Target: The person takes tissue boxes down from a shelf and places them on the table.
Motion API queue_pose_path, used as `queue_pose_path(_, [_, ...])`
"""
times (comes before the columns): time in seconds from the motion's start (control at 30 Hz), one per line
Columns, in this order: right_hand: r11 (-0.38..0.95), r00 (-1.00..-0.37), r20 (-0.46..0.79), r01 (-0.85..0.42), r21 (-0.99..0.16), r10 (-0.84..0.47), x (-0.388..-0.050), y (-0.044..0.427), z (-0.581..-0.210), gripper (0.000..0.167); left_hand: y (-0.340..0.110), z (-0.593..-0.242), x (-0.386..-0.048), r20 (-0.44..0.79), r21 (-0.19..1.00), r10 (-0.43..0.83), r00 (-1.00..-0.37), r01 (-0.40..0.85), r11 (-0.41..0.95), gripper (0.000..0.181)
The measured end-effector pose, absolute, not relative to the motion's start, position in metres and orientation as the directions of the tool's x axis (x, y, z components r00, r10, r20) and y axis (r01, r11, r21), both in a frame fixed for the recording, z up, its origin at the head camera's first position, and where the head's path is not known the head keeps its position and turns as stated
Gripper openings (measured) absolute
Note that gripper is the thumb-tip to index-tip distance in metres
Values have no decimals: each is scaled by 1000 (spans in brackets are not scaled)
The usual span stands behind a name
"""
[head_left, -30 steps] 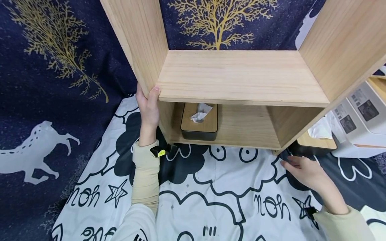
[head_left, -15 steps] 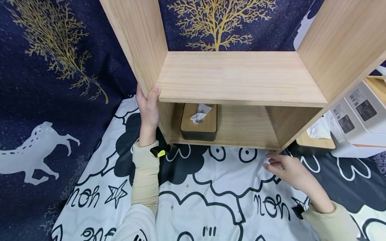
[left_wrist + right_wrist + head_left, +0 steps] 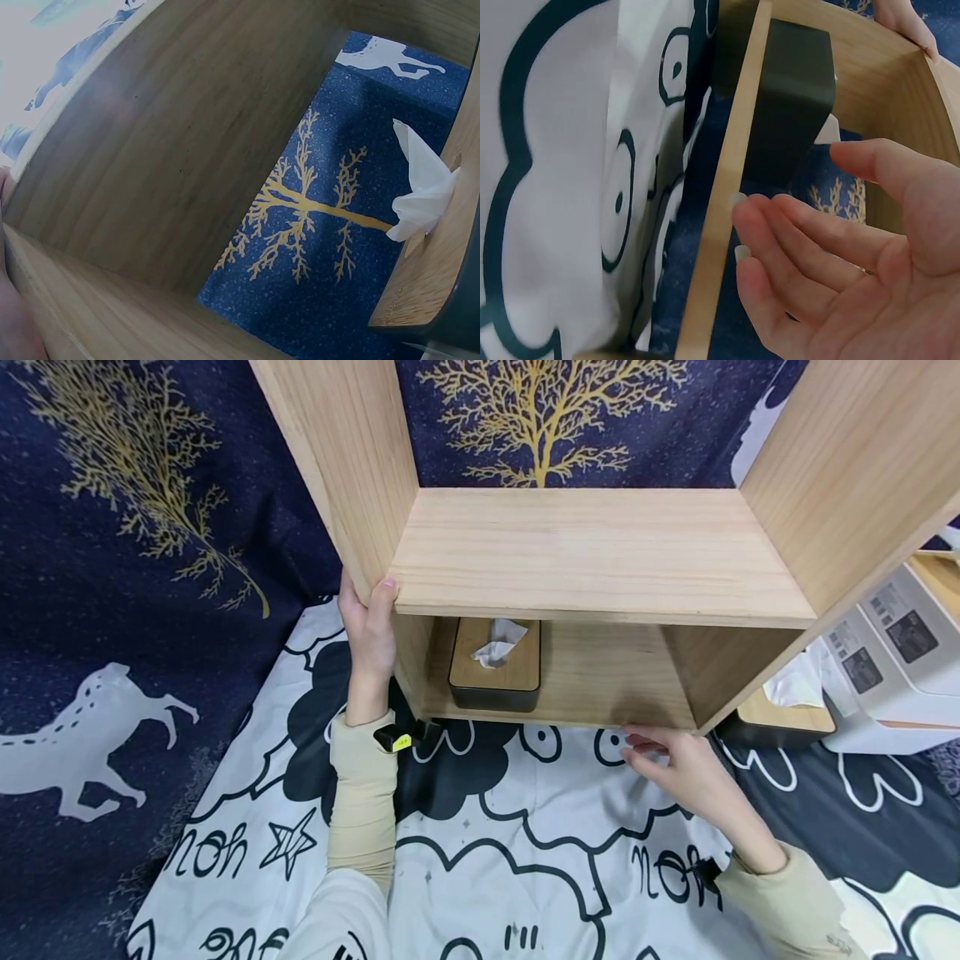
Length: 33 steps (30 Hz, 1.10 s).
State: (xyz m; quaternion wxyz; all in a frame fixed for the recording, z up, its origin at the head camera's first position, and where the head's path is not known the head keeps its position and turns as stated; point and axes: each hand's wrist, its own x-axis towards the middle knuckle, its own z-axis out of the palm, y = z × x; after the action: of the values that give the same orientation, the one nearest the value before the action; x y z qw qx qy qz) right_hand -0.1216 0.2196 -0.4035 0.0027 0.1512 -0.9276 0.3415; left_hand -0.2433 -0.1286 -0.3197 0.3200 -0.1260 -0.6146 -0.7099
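A light wooden shelf unit [image 3: 600,552] stands in front of me. My left hand [image 3: 367,635] grips its left side panel, thumb on the front edge beside the middle board, other fingers hidden behind. In the lower compartment, at the left, sits a black tissue box [image 3: 471,672] with a wooden lid and a white tissue [image 3: 498,643] poking out. My right hand [image 3: 686,768] is at the front edge of the bottom board [image 3: 727,180], near its right end. Its fingers are loosely bent and hold nothing; the right wrist view shows fingertips beside that board, contact unclear.
Right of the shelf stand a second tissue box [image 3: 787,722] and white boxes [image 3: 903,635] with printed labels. Beneath everything lies a black-and-white patterned cloth [image 3: 540,852]. Dark blue fabric [image 3: 247,410] with golden trees hangs behind.
My right hand has moved left, from beside the second tissue box to the front edge of the bottom board. The left hand keeps its grip; the tissue box stays put.
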Motion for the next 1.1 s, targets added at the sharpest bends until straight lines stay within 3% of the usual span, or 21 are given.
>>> queue_pose_path(0.47, [654,-973,134,-227,-721,-191,-139,188,-413,40,-128,-320,-244,570,791,-296,-767,609,-55,62])
queue_pose_path(0.93, [606,-970,136,-231,-761,-199,-151,162,-414,45,-129,-320,-243,569,796,-298,-766,605,-35,62])
queue_pose_path(1.1, [613,-968,163,-248,-750,-193,-154,152,-415,54,-129,-320,-243,570,795,-295,-767,605,-39,62])
